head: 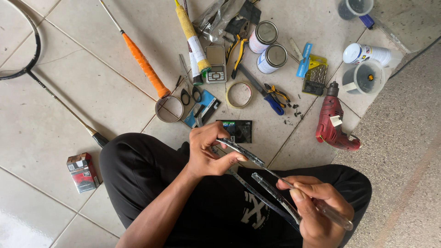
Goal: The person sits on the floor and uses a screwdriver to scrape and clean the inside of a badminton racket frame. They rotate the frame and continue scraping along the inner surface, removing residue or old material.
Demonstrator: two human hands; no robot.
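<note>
I sit cross-legged on a tiled floor in black trousers. My left hand [209,151] pinches one piece of a broken racket frame [241,150], dark with pale flecks. My right hand [317,206] grips a second frame piece [274,193] together with a thin clear-handled tool [337,219] whose metal tip reaches up to the broken end by my left fingers. Both hands hover over my lap, the frame pieces running diagonally between them.
On the floor ahead lie a red power drill [333,123], two tins [271,57], tape rolls [240,94], pliers [275,96], scissors [189,94], a drill-bit set [314,73], a small scale [216,64], an orange racket grip [143,62], a yellow grip [192,34]. A racket [27,55] and red packet [82,172] are left.
</note>
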